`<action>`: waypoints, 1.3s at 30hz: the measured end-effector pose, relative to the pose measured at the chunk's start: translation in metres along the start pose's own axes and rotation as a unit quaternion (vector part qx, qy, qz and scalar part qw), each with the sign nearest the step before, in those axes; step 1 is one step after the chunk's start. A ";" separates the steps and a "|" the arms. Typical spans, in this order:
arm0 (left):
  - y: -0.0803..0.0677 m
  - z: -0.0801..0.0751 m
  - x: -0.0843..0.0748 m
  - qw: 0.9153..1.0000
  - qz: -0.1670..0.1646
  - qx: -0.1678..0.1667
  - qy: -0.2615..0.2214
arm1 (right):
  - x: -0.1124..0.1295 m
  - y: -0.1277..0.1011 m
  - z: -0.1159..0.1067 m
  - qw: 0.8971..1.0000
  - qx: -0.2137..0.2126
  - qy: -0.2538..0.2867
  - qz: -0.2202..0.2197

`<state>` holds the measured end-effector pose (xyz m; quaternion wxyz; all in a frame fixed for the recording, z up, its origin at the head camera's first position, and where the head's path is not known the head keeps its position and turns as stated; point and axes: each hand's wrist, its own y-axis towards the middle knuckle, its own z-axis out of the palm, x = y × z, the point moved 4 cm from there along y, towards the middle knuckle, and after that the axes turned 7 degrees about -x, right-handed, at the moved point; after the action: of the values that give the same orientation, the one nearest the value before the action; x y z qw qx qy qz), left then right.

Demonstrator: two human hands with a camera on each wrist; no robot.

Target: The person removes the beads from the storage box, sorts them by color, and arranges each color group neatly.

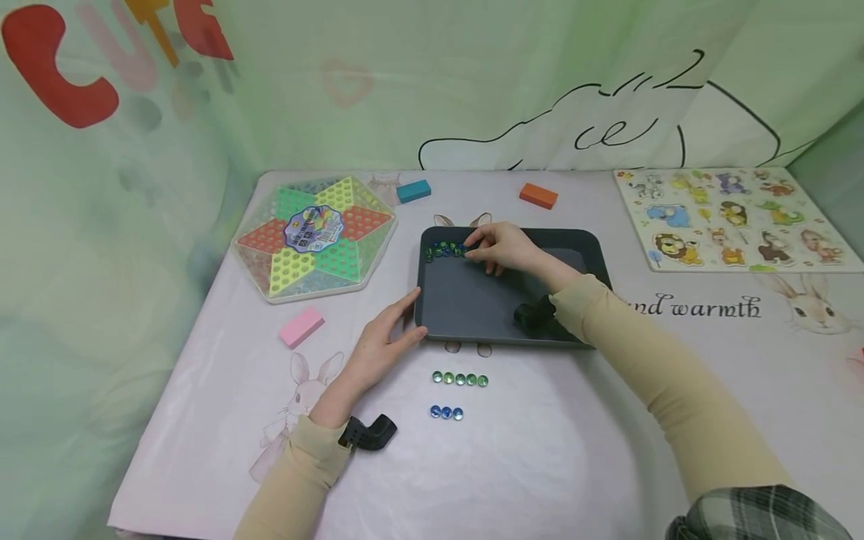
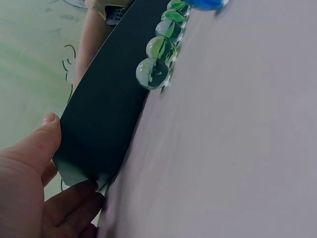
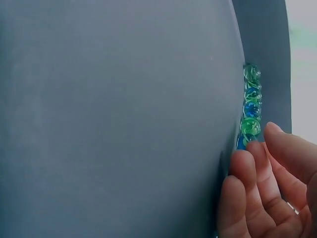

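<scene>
The tabletop (image 1: pixel 540 465) carries a star-patterned board (image 1: pixel 313 229) at its far left corner, then a blue block (image 1: pixel 414 191), orange block (image 1: pixel 538 196) and animal puzzle (image 1: pixel 732 216) along the far edge. Nearer lie a pink block (image 1: pixel 302 327), grey tray (image 1: pixel 472 304), green marbles (image 1: pixel 460 379) and blue marbles (image 1: pixel 446 412).

Pale green backdrop (image 1: pixel 405 112) — red, pink, orange lettering (image 1: pixel 143 75) — behind a rabbit-print tablecloth (image 1: pixel 574 450).

Gray tray (image 1: pixel 472 300) with mixed marbles (image 1: pixel 445 249) inside, far left; 5 green marbles (image 1: pixel 460 379), 3 blue marbles (image 1: pixel 447 413) in rows outside

The tray (image 1: pixel 472 304) is dark grey, the sleeves (image 1: pixel 648 375) beige — the marbles (image 1: pixel 460 379) blue or swirled green.
</scene>
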<state>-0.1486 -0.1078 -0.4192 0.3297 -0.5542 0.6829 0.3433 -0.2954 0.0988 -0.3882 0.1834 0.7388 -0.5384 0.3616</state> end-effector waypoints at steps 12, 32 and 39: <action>-0.001 0.000 -0.001 1.000 0.003 -0.005 -0.004 | 0.000 0.002 0.005 0.999 -0.003 -0.047 -0.003; -0.001 0.000 -0.001 1.000 -0.004 -0.001 -0.005 | 0.008 -0.008 -0.003 0.999 0.000 -0.048 -0.007; -0.001 0.000 -0.002 1.000 0.001 -0.004 -0.002 | 0.025 -0.028 -0.015 1.000 0.002 -0.020 -0.016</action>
<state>-0.1477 -0.1068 -0.4178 0.3280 -0.5543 0.6815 0.3475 -0.2709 0.1019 -0.3569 0.1769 0.7545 -0.5295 0.3451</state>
